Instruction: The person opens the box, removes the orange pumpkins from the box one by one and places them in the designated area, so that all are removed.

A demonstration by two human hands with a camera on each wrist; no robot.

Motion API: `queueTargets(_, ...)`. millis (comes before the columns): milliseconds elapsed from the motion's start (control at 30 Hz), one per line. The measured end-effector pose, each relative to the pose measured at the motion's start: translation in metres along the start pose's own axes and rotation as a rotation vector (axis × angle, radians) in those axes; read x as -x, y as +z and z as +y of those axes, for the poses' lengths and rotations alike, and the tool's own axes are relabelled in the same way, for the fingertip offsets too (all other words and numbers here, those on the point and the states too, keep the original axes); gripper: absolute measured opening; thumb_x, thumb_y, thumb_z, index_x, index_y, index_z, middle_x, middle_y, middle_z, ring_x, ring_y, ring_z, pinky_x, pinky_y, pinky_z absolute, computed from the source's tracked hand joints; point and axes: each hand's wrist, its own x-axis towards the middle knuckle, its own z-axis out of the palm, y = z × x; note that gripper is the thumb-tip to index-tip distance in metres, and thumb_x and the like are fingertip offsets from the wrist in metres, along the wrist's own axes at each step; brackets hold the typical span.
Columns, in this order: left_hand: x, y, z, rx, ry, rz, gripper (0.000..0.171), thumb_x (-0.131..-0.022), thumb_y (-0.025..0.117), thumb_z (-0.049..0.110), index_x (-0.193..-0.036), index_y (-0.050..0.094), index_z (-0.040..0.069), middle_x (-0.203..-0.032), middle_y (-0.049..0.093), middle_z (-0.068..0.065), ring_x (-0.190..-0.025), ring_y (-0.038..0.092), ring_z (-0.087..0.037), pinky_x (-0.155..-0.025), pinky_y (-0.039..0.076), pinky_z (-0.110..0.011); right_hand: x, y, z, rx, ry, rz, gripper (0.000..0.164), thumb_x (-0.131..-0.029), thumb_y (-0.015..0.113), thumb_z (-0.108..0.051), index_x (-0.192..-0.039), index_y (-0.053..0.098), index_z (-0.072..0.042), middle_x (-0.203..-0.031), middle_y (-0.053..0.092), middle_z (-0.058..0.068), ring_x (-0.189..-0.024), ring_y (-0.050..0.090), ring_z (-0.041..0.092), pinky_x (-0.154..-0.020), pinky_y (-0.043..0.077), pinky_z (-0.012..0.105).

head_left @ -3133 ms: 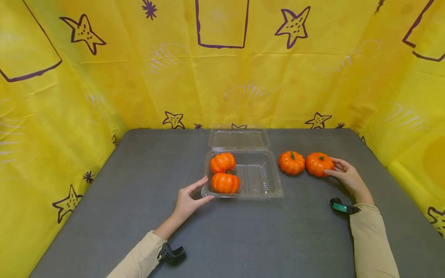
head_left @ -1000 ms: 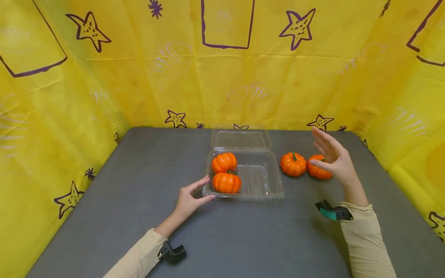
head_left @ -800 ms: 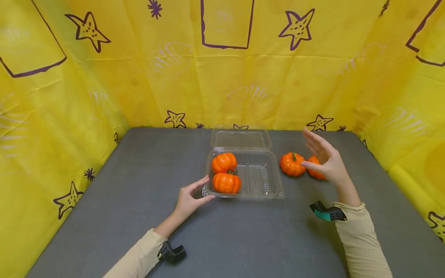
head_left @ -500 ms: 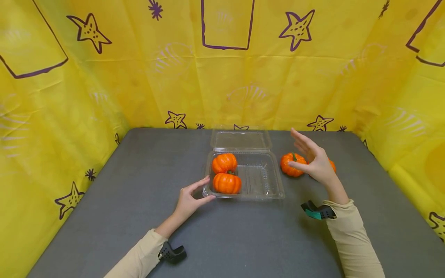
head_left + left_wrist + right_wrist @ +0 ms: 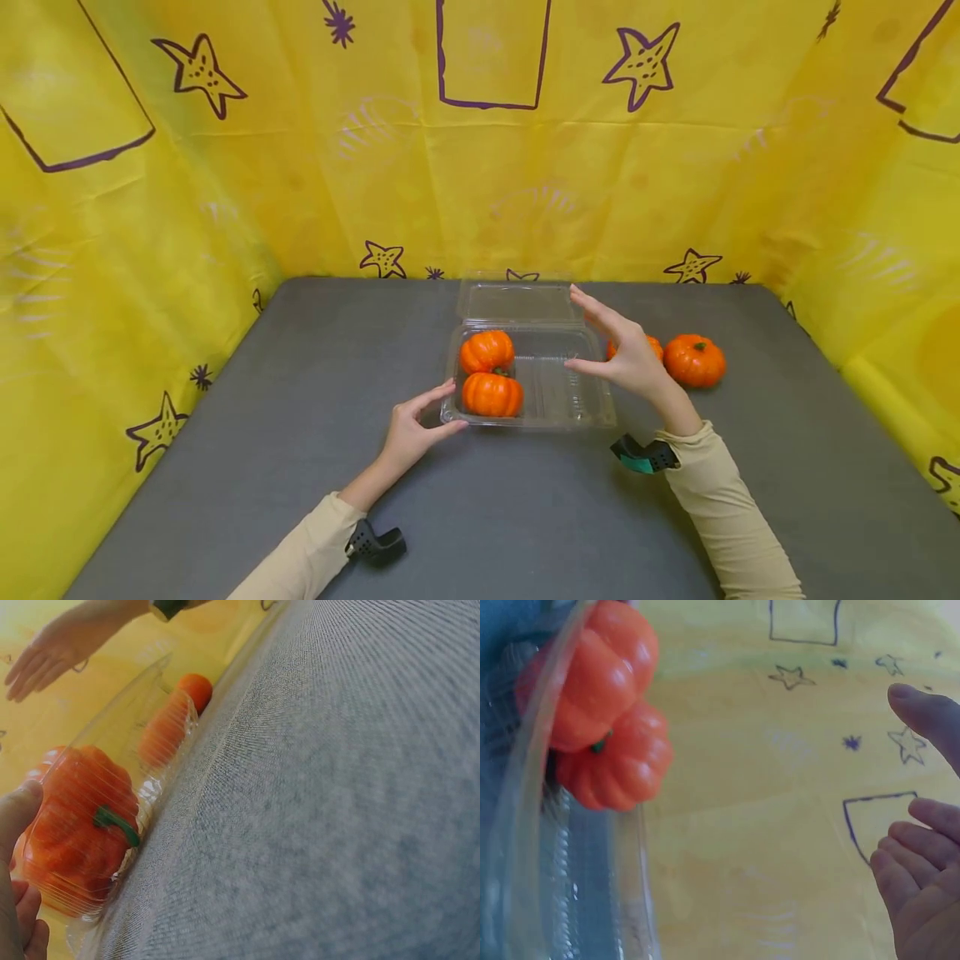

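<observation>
Gripping the near left corner of the clear box (image 5: 543, 387) with the left hand (image 5: 408, 433). Holding nothing with the right hand (image 5: 633, 358), with thumb spread apart from the straight fingers, above the right part of the box. Inside the box, at left, can see two pumpkins (image 5: 492, 396); on the table (image 5: 525, 517), right of the box, two other pumpkins (image 5: 695, 362).

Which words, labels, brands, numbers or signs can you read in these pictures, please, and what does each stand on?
None: no word, label, brand or number can be read in any view.
The yellow backdrop bears drawings, such as stars, with no legible lettering.
Any marking moulded into the clear container is too faint to read.
</observation>
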Motion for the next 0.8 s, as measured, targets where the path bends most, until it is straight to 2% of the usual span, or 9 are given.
queueTargets(300,0.0,0.0,0.002,-0.026,-0.01,0.001,0.048,-0.058,0.078,-0.012,-0.101,0.058,-0.017,-0.106,0.055,-0.03,-0.101,0.053,-0.04,-0.091,0.038,-0.026,-0.001,0.023,-0.003,-0.124,0.001,-0.102,0.08,-0.058,0.074,0.019,-0.128,0.034,0.016,-0.134,0.031,0.03,-0.122,0.031,0.039,-0.096,0.033,0.04)
queueTargets(533,0.0,-0.001,0.002,-0.026,-0.005,-0.005,0.048,-0.058,0.077,-0.011,-0.102,0.058,-0.017,-0.106,0.055,-0.03,-0.1,0.053,-0.04,-0.09,0.039,-0.026,0.0,0.037,-0.004,-0.121,-0.038,-0.168,0.078,-0.06,0.076,0.013,-0.128,0.036,0.014,-0.128,0.033,0.036,-0.12,0.035,0.04,-0.09,0.036,0.049)
queueTargets(667,0.0,0.0,0.002,-0.023,-0.001,-0.005,0.048,-0.058,0.077,-0.012,-0.101,0.057,-0.018,-0.106,0.055,-0.031,-0.1,0.053,-0.041,-0.09,0.04,-0.026,0.001,0.043,-0.002,-0.113,-0.069,-0.188,0.077,-0.059,0.077,0.011,-0.126,0.039,0.013,-0.126,0.037,0.035,-0.116,0.041,0.038,-0.087,0.039,0.048)
queueTargets(800,0.0,0.0,0.002,-0.028,0.006,-0.005,0.047,-0.058,0.077,-0.012,-0.1,0.057,-0.018,-0.105,0.055,-0.031,-0.099,0.053,-0.041,-0.089,0.04,-0.026,0.003,0.05,-0.001,-0.118,-0.055,-0.219,0.074,-0.061,0.078,0.009,-0.125,0.041,0.013,-0.128,0.043,0.026,-0.115,0.044,0.03,-0.089,0.04,0.042)
